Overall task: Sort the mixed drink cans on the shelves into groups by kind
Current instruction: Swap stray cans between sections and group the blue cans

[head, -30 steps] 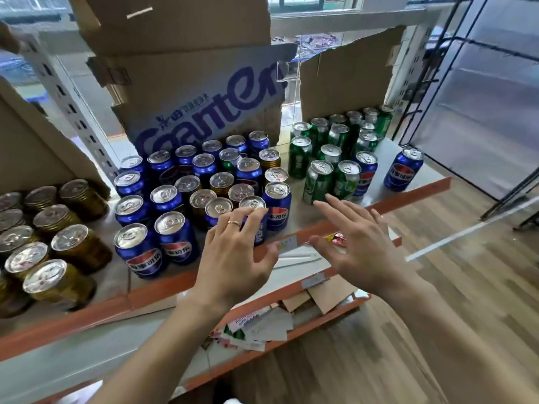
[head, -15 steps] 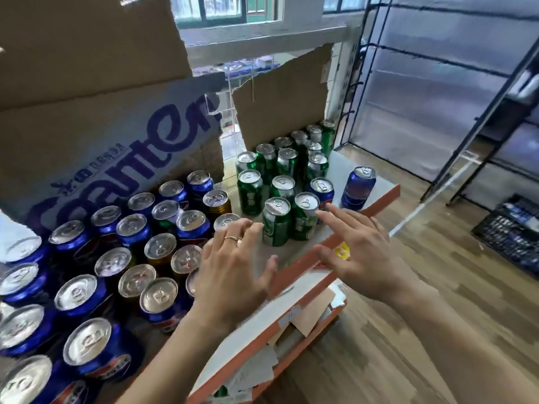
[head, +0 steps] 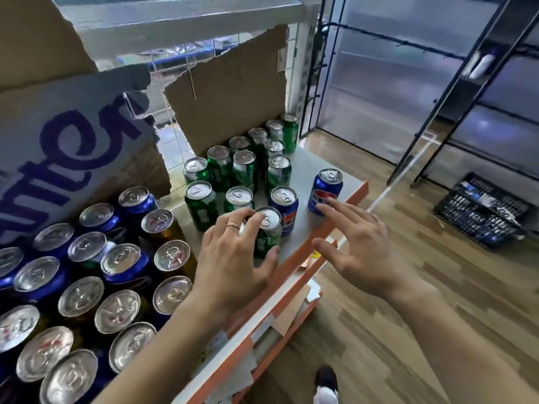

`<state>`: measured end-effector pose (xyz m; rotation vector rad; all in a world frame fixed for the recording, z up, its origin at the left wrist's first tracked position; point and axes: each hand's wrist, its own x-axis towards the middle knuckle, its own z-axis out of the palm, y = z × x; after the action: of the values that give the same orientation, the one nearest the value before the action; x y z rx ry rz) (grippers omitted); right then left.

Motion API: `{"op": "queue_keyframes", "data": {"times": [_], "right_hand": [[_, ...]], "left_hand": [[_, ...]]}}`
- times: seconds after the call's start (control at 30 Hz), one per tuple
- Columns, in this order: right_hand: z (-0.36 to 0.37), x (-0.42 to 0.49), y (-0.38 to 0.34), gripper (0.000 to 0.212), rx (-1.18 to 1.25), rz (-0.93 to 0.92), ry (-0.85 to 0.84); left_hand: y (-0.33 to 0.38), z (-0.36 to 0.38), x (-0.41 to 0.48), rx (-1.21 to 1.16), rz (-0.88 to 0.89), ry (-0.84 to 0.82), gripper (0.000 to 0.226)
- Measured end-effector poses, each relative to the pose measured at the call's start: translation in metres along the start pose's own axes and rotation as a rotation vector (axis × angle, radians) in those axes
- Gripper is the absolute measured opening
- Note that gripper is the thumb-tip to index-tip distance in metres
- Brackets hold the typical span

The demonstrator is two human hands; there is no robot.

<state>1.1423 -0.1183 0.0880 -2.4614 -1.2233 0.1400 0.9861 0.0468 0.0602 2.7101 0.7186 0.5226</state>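
Green cans (head: 201,204) stand grouped at the shelf's right end. One blue can (head: 284,207) stands among them, and another blue can (head: 325,189) stands alone by the orange shelf edge (head: 347,212). Blue cans (head: 124,265) mixed with gold cans (head: 172,258) fill the left. My left hand (head: 233,258) lies over the front green can (head: 269,231), fingers curved across its top and thumb against its side. My right hand (head: 358,246) is spread open, its fingertips at the foot of the lone blue can.
A torn cardboard box with blue letters (head: 73,141) rises behind the blue cans, and a brown cardboard sheet (head: 233,91) stands behind the green ones. A lower shelf holds paper scraps (head: 277,319). A black crate (head: 481,211) and black racks (head: 455,83) stand on the wooden floor at right.
The view has swung right toward the shelf's end. Both hands moved forward: the left came down onto the front green can, and the right reached out to the lone blue can.
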Motion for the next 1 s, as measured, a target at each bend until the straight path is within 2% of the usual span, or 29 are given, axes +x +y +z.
{"op": "queue_keyframes", "data": {"times": [0.17,0.33,0.5,0.6,0.77,1.0], "right_hand": [[-0.004,0.044,0.03,0.081,0.02,-0.07,-0.034],[-0.01,0.098,0.068,0.077,-0.009,-0.182,-0.072],[-0.008,0.143,0.101,0.082,-0.052,-0.233,-0.187],[-0.006,0.158,0.116,0.081,0.023,-0.225,-0.294],[0.0,0.176,0.127,0.064,0.123,-0.295,-0.248],[0.006,0.182,0.133,0.07,0.177,-0.32,-0.262]], "left_hand": [[0.014,0.016,0.032,0.034,-0.068,0.028,0.064],[0.037,0.033,0.071,0.07,-0.174,0.042,0.073],[0.043,0.058,0.105,0.322,-0.288,-0.159,0.082],[0.052,0.069,0.113,0.343,-0.344,-0.215,0.079],[0.055,0.079,0.118,0.307,-0.378,-0.138,0.076],[0.064,0.077,0.119,0.225,-0.339,-0.068,0.077]]}}
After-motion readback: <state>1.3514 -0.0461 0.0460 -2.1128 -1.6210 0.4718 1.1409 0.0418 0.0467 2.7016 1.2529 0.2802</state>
